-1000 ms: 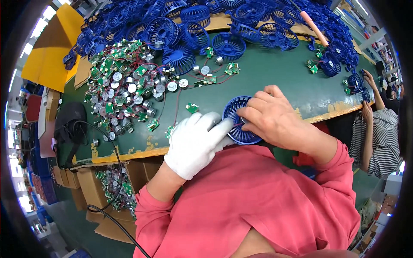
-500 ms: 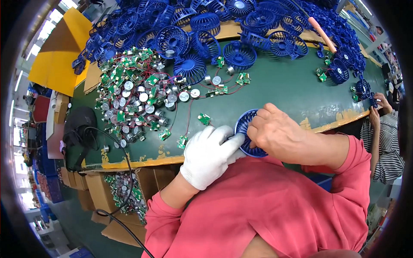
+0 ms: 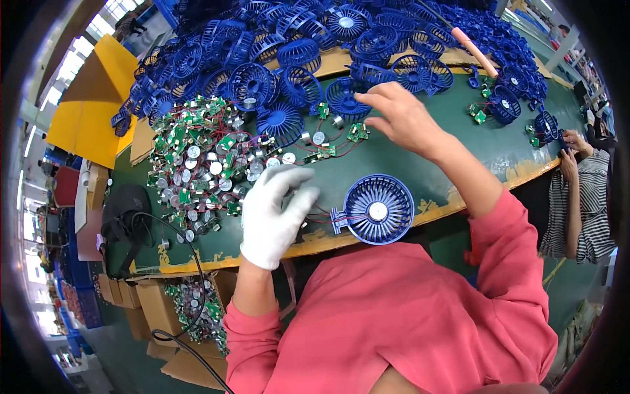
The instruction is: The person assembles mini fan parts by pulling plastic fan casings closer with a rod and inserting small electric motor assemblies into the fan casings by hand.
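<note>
A round blue fan housing (image 3: 404,217) lies on the table's front edge, its slatted inside facing up. A silver motor (image 3: 377,211) sits at its centre, and thin wires run left past the housing's tab toward my left hand (image 3: 272,213). That hand, in a white glove, hovers left of the housing with fingers curved and apart; the wires' far end is partly hidden beside it. My bare right hand (image 3: 405,118) reaches over the table, fingers spread, nearest to a blue fan housing (image 3: 348,98) and a small green circuit board (image 3: 357,132). Nothing shows in its grasp.
Motors with wired circuit boards (image 3: 203,157) form a heap at left. Blue fan housings (image 3: 252,82) pile along the back. A pink-handled tool (image 3: 474,51) lies back right. A black bag (image 3: 126,213) and cable stand at left. A co-worker's hands (image 3: 572,148) are at far right.
Both hands have come off the blue fan housing, which now rests on the table with its motor showing. My right hand moved up and away; my left drew back left.
</note>
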Tool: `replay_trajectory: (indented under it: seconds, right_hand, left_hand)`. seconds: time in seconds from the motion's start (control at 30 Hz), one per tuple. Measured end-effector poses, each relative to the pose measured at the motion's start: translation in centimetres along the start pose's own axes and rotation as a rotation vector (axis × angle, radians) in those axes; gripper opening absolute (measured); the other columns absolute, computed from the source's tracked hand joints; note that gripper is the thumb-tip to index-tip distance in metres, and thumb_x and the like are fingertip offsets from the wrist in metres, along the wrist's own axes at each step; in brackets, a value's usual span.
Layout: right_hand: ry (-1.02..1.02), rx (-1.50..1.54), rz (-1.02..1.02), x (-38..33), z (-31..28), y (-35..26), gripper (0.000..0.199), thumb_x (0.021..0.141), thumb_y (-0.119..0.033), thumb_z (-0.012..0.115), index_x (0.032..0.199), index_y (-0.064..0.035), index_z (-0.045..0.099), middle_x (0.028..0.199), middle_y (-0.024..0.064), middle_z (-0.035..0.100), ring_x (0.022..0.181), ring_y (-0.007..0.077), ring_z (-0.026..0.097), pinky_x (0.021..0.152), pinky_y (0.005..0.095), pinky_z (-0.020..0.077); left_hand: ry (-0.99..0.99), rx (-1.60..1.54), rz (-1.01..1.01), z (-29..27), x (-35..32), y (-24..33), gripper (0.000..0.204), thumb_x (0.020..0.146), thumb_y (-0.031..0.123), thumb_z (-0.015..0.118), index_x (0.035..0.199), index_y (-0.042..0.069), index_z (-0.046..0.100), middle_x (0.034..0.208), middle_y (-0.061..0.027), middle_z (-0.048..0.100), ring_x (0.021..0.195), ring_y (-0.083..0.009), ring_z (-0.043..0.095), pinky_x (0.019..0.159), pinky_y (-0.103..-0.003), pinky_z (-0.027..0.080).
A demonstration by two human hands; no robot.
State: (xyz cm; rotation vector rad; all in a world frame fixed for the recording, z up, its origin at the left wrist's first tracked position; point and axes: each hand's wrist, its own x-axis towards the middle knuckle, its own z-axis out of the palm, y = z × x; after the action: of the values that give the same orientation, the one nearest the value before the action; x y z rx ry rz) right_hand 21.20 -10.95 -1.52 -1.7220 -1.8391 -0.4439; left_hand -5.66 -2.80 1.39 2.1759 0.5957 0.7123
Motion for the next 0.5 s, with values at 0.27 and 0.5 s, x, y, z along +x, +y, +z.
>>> replay_trajectory:
  seconds: [0.27,0.5]
  right_hand:
    - [-0.081,0.096,0.132,0.2,2.3,4.6,0.014,0.083,-0.021,0.065,0.086,-0.0085,0.070,0.080,0.0082,0.063,0.078,0.0251,0.060,0.069,0.0345,0.0477]
    - [0.094,0.933,0.743,-2.1,-3.6,4.0,0.029,0.096,-0.028,0.051,0.094,-0.0029,0.066,0.079,-0.0044,0.057,0.072,0.0043,0.046,0.066,0.0195,0.0352]
  left_hand:
    - [-0.053,0.220,0.099,3.2,6.1,-2.4,0.020,0.082,0.025,0.064,0.093,0.009,0.068,0.089,-0.0133,0.062,0.082,-0.0306,0.061,0.072,-0.039,0.048]
    - [-0.153,0.536,0.057,7.2,10.7,-4.3,0.028,0.085,0.037,0.057,0.091,0.012,0.068,0.092,-0.0146,0.063,0.086,-0.0325,0.062,0.073,-0.043,0.050]
